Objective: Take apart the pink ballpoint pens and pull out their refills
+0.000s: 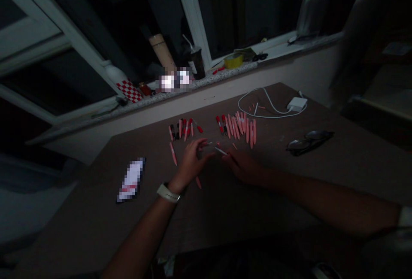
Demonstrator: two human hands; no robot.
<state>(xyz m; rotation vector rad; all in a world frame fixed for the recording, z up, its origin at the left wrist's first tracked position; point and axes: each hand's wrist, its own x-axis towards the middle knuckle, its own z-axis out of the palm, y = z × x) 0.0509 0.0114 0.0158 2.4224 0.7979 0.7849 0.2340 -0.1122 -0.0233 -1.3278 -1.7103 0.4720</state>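
Observation:
My left hand (192,159), with a pale watch band on its wrist, hovers over the table with thumb and fingers apart. A small pale piece shows at its fingertips; I cannot tell whether it touches them. My right hand (244,166) is closed on a thin white pen refill (220,151) that points toward the left hand. Small pink pen parts (234,146) lie just beyond the hands. One pink pen (173,153) rests left of my left hand, and another pink piece (198,182) is partly hidden below it.
Pink, red and black pens stand in a left group (186,128) and a right row (240,124). A phone (131,180) lies at left, glasses (309,141) at right. A white charger (296,104) with looped cable is behind. Bottles, a cup (197,62) and yellow tape (233,61) line the windowsill.

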